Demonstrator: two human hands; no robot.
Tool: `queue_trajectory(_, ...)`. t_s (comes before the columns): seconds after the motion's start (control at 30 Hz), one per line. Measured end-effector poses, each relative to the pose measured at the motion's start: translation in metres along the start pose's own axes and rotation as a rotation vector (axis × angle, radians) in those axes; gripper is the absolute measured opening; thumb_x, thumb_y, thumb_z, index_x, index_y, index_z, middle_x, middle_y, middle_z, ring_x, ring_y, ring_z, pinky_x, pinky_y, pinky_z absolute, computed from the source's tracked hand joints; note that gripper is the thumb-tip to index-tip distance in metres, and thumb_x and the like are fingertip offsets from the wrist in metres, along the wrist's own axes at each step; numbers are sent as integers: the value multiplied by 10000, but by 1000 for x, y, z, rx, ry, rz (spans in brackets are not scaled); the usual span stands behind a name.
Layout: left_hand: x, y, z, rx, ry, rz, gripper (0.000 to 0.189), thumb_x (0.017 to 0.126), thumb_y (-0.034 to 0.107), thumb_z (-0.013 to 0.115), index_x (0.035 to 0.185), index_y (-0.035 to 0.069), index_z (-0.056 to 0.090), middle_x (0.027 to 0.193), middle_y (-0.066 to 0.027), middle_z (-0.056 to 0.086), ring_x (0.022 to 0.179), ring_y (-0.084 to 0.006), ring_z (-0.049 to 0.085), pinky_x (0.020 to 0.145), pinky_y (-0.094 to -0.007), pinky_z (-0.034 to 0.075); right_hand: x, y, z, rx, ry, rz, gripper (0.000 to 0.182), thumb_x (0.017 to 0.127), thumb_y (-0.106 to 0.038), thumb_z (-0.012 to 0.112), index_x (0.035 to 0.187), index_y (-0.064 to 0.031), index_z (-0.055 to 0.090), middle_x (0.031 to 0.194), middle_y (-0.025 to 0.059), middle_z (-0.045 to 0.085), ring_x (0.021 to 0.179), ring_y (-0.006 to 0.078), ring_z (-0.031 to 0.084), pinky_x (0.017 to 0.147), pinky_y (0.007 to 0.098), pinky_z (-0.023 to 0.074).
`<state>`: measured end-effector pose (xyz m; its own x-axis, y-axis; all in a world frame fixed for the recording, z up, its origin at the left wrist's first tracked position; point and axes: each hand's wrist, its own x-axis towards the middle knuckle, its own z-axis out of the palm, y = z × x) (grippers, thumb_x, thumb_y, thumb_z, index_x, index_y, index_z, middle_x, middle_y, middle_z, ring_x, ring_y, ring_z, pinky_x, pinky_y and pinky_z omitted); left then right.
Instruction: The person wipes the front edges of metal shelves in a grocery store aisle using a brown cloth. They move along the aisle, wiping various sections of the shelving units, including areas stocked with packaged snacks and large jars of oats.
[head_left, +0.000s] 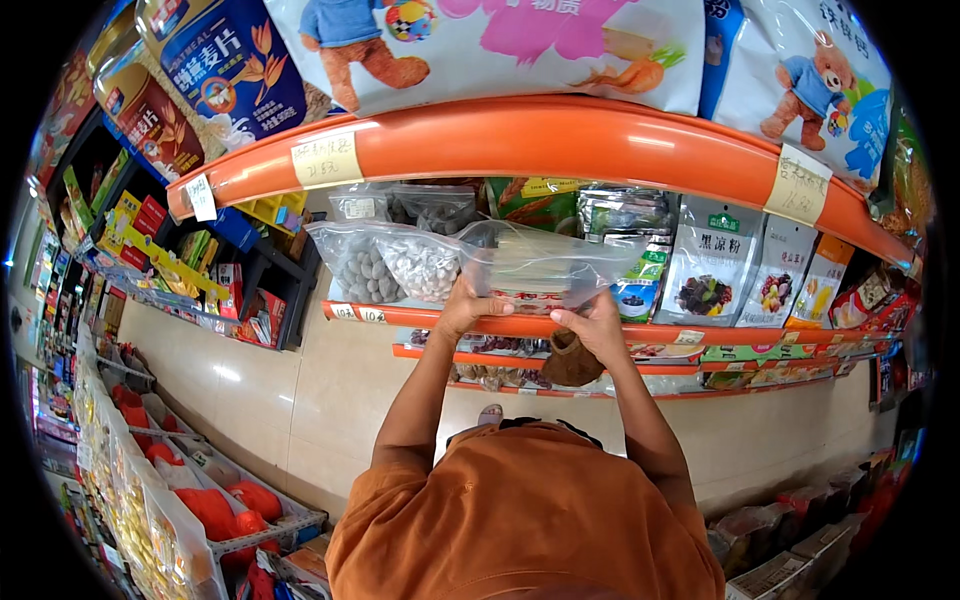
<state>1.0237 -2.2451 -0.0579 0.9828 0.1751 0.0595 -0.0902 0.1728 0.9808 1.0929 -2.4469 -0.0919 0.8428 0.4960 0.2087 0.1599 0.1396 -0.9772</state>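
Note:
A clear zip bag of pale, thin dried noodle-like sticks lies at the middle shelf, just above its orange edge. My left hand grips its left end, thumb on the near side. At the bag's right end my right hand has its thumb on the near side too. A brown cloth hangs below my right hand, seemingly held by it. Left of the bag stand clear zip bags of grey round pieces and of whitish pieces. Silver pouches stand to the right.
Above is an upper shelf with an orange edge, bearing large white bags and oatmeal packs. Lower shelves continue beneath the middle shelf's orange edge. At the lower left are baskets with red net bags; cartons stand lower right.

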Motion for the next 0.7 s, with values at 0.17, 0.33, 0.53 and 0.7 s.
queue_trajectory(0.17, 5, -16, -6, 12, -1, 77, 830, 526, 174, 761, 1219, -11, 346, 1101, -108, 473, 1032, -221, 440, 906, -302, 336, 3, -8, 1, -166, -8, 59, 514, 686, -231, 711, 1075, 2, 469, 962, 100, 571, 878, 189, 542, 773, 296, 418)
queue_trajectory(0.33, 6, -18, -4, -87, -2, 77, 805, 594, 291, 756, 1213, -31, 355, 1068, -105, 503, 932, -182, 495, 779, -280, 418, 5, -8, 1, -102, -72, 90, 376, 734, -149, 681, 1038, -8, 509, 881, 29, 563, 792, 99, 521, 710, 238, 427)
queue_trajectory(0.53, 14, -22, -4, -133, 20, 102, 742, 651, 335, 711, 1197, -30, 366, 1037, -92, 522, 936, -177, 491, 814, -296, 395, 3, -11, 7, -29, -38, 55, 385, 771, -170, 646, 1094, -11, 510, 899, 16, 564, 782, 83, 512, 682, 227, 431)
queue_trajectory(0.7, 16, -27, -3, -166, 88, 88, 636, 739, 347, 637, 1187, -26, 382, 1073, -103, 509, 985, -193, 478, 871, -304, 358, 4, -15, 20, -48, -20, 48, 366, 794, -190, 619, 1096, -12, 512, 928, 28, 564, 806, 85, 511, 693, 225, 431)
